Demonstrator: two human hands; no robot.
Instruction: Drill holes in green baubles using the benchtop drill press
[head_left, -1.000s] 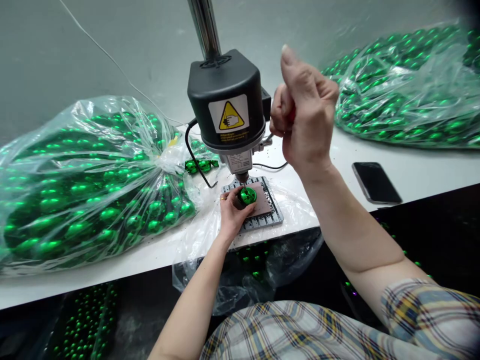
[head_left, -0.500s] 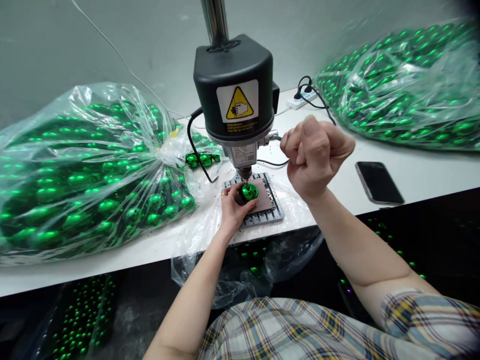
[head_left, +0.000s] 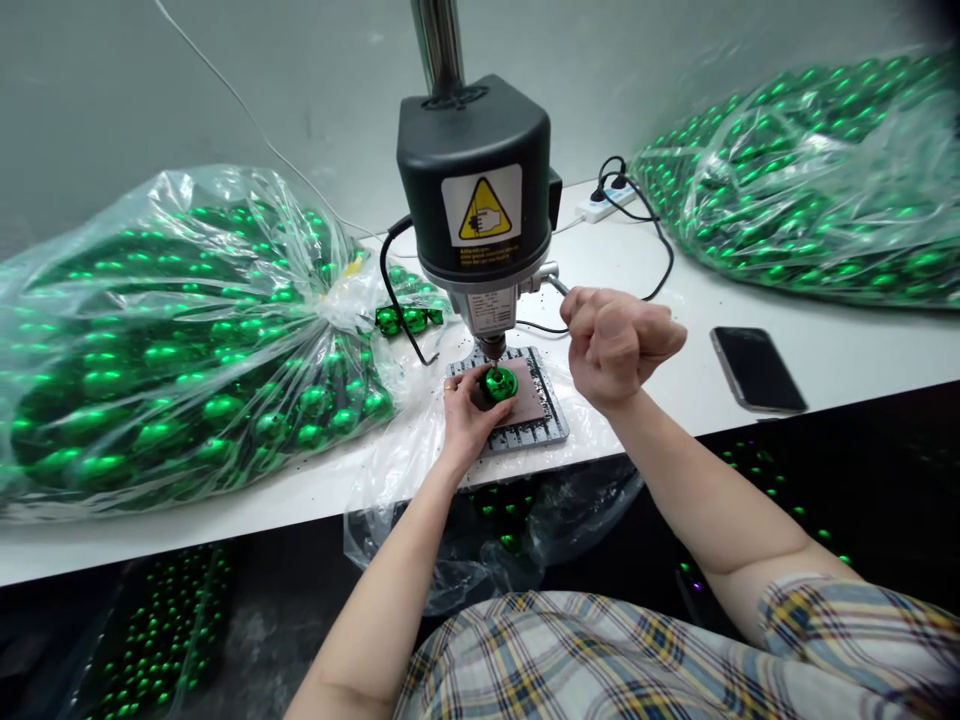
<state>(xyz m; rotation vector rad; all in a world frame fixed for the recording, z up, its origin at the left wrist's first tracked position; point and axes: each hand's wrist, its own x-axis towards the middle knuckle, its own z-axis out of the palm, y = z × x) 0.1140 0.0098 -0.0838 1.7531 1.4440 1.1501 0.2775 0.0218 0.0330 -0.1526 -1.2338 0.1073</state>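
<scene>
A white worktable [head_left: 862, 350] stands against a pale grey wall [head_left: 315, 90], and a black-housed drill press [head_left: 472, 190] stands on it. A yellow warning label [head_left: 480, 205] is fixed to the front of the housing.

One green ball [head_left: 500, 385], glossy, is located directly beneath the chuck of the drill press, over a pinkish pad [head_left: 531, 395] on the slotted base plate [head_left: 556, 415]. Dark chips are scattered on the plate. The bit reaches down to the ball's top; whether it has entered cannot be determined.

The left hand [head_left: 466, 410] grips the ball from the left side of the drill press, thumb at the near side and fingers at the far side. The right hand [head_left: 622, 345], right of the drill press, is closed in a fist round the end of the feed lever [head_left: 556, 283]; that end is concealed by the fingers.

Left of the drill press lies a gathered clear bag [head_left: 172, 350] of green balls. Behind and right of it are a power strip [head_left: 604, 205] and a second filled bag [head_left: 810, 190]. A phone [head_left: 757, 368] lies to its right.
</scene>
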